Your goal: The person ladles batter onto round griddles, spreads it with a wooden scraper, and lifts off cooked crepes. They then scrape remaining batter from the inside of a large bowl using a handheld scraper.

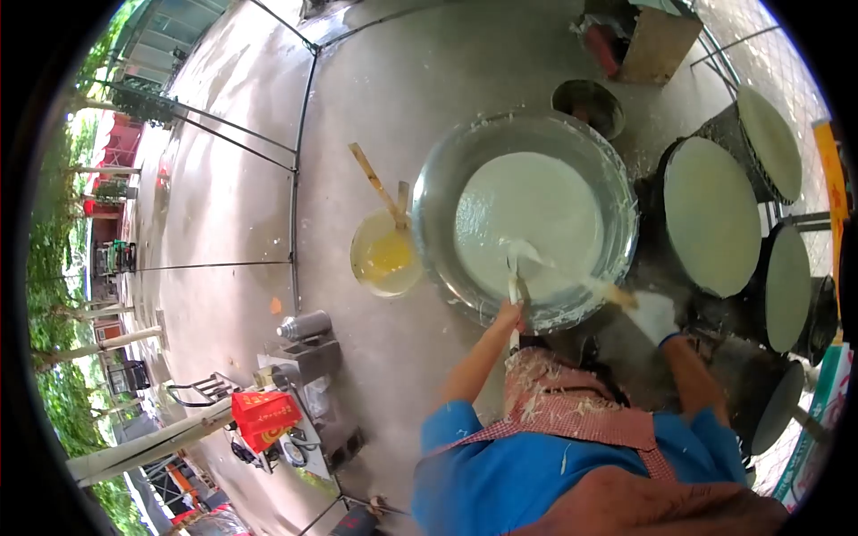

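Note:
A wide metal basin point(429, 210) holds white batter point(527, 210). My bare left hand point(510, 317) is closed around the handle of a ladle point(513, 286) at the basin's near rim, its head down at the batter. My right hand point(654, 317), in a white glove and blurred, is at the basin's right edge, by a wooden-handled tool point(617, 295) whose far end is smeared by motion over the basin. Left of the basin, a bowl of yellow liquid point(386, 255) has a wooden-handled brush point(375, 179) standing in it.
Round griddles with pale surfaces point(712, 217) point(769, 143) point(786, 286) stand at the right. A dark pan point(587, 107) and a cardboard box point(661, 45) lie beyond the basin. At the lower left are a metal flask point(306, 326) and a red bag point(265, 418).

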Action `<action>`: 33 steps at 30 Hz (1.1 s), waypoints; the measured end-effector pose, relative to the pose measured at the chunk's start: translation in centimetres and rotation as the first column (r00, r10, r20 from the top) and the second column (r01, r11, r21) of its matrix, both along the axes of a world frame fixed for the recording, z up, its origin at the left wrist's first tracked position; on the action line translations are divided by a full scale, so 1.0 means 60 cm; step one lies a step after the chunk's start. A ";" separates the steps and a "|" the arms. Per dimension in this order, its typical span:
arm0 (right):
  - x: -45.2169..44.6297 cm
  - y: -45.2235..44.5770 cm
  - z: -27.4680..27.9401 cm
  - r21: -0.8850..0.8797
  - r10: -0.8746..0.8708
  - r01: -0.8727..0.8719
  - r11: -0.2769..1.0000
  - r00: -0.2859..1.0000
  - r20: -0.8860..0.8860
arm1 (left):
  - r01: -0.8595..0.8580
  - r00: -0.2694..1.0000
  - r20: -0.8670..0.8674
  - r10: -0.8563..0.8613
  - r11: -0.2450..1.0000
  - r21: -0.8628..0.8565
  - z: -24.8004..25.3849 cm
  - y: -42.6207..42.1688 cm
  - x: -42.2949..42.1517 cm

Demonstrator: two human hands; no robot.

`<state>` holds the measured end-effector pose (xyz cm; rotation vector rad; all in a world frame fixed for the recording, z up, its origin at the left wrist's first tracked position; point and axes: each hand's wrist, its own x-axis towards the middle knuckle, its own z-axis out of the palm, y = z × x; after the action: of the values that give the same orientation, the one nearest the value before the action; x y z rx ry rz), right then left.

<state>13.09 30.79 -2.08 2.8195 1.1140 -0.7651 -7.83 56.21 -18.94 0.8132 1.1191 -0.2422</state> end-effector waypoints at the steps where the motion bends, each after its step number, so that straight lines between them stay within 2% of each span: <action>1: -0.018 -0.012 -0.024 -0.014 -0.022 0.021 1.000 0.999 -0.032 | -0.029 0.999 0.011 0.030 0.994 -0.102 0.017 0.006 0.015; 2: -0.035 -0.021 -0.038 -0.024 -0.044 0.043 0.999 0.997 -0.069 | -0.053 0.998 0.016 0.058 0.978 -0.200 0.029 0.006 0.026; 3: -0.051 -0.030 -0.033 0.016 -0.094 0.096 0.995 0.991 -0.098 | -0.124 0.956 0.208 0.207 0.927 -0.354 -0.143 -0.025 0.007; 4: -0.070 -0.045 -0.023 0.053 -0.143 0.152 0.987 0.980 -0.137 | -0.207 0.942 0.106 0.317 0.801 -0.562 -0.102 -0.030 0.004; 6: -0.093 -0.089 0.003 0.167 -0.166 0.184 0.969 0.980 -0.111 | -0.355 0.877 -0.147 0.457 0.413 -0.839 0.107 -0.024 0.020; 8: -0.107 -0.132 0.023 0.266 -0.179 0.190 0.945 0.982 -0.066 | -0.360 0.875 -0.063 0.479 0.560 -0.746 0.279 -0.044 0.028; 9: -0.106 -0.144 0.037 0.417 -0.159 0.144 0.897 0.987 0.001 | -0.328 0.879 0.012 0.477 0.622 -0.711 0.343 -0.056 0.025; 10: -0.097 -0.153 0.042 0.539 -0.130 0.050 0.841 0.985 0.112 | -0.295 0.880 0.091 0.467 0.686 -0.665 0.405 -0.062 0.023; 12: -0.070 -0.141 0.114 0.746 -0.108 -0.052 0.664 0.980 0.165 | -0.244 0.857 0.262 0.444 0.797 -0.552 0.524 -0.071 0.005; 14: -0.022 -0.131 0.171 0.797 -0.113 -0.189 0.574 0.945 0.306 | -0.156 0.817 0.434 0.380 0.870 -0.468 0.622 -0.070 -0.013; 15: 0.001 -0.119 0.206 0.837 -0.140 -0.281 0.470 0.912 0.385 | -0.097 0.795 0.512 0.325 0.902 -0.422 0.686 -0.075 -0.022; 17: 0.040 -0.091 0.284 0.879 -0.175 -0.328 0.346 0.898 0.403 | 0.077 0.691 0.699 0.182 0.944 -0.322 0.761 -0.044 -0.049; 18: 0.053 -0.078 0.319 0.885 -0.225 -0.378 0.273 0.869 0.441 | -0.083 0.709 0.696 0.113 0.994 -0.077 0.820 -0.056 -0.054; 19: 0.056 -0.069 0.366 0.926 -0.223 -0.304 0.226 0.909 0.352 | -0.217 0.771 0.636 0.044 0.956 0.197 0.880 -0.067 -0.060; 20: 0.048 -0.064 0.410 0.958 -0.213 -0.223 0.179 0.942 0.259 | -0.264 0.809 0.577 -0.115 0.805 0.531 0.929 -0.081 -0.062; 21: 0.044 -0.060 0.430 0.967 -0.193 -0.193 0.163 0.955 0.223 | -0.278 0.781 0.601 -0.170 0.767 0.579 0.943 -0.071 -0.064; 23: 0.051 -0.036 0.380 1.000 -0.011 0.018 0.002 1.000 -0.018 | -0.305 0.726 0.635 -0.264 0.704 0.642 0.918 -0.037 -0.069; 24: 0.051 -0.025 0.335 0.990 0.096 0.135 -0.045 0.987 -0.131 | -0.313 0.729 0.650 -0.215 0.740 0.596 0.861 0.001 -0.074; 25: 0.039 -0.017 0.292 0.917 0.361 0.385 -0.104 0.874 -0.326 | -0.247 0.783 0.612 -0.110 0.848 0.469 0.805 0.027 -0.079; 26: 0.012 -0.026 0.264 0.846 0.379 0.527 0.083 0.768 -0.515 | -0.269 0.696 0.706 0.127 0.959 0.092 0.710 0.049 -0.080; 27: -0.008 -0.036 0.225 0.837 0.267 0.461 0.295 0.801 -0.535 | -0.334 0.816 0.532 0.227 0.936 0.114 0.671 0.021 -0.084; 28: -0.032 -0.052 0.171 0.779 0.186 0.503 0.374 0.782 -0.595 | -0.024 0.770 0.602 0.213 0.952 -0.307 0.618 0.024 -0.092; 29: -0.041 -0.078 0.105 0.754 0.027 0.428 0.498 0.862 -0.507 | 0.340 0.772 0.625 0.119 0.753 -0.564 0.566 0.027 -0.100; 30: -0.072 -0.103 0.082 0.688 -0.116 0.371 0.623 0.914 -0.388 | 0.025 0.844 0.367 0.392 0.655 -0.756 0.588 -0.004 -0.092; 31: -0.093 -0.138 0.067 0.632 -0.175 0.382 0.675 0.914 -0.366 | -0.039 0.864 0.235 0.446 0.524 -0.851 0.567 -0.009 -0.088; 32: -0.115 -0.172 0.113 0.572 -0.228 0.392 0.720 0.913 -0.337 | -0.111 0.872 0.096 0.480 0.385 -0.916 0.546 -0.012 -0.088; 33: -0.133 -0.193 0.161 0.530 -0.292 0.417 0.738 0.906 -0.305 | -0.082 0.904 0.154 0.399 0.516 -0.853 0.535 -0.007 -0.092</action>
<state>5.09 19.20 7.57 3.6387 0.9640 -0.8677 -13.33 55.82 13.15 -0.1932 0.6385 -0.3433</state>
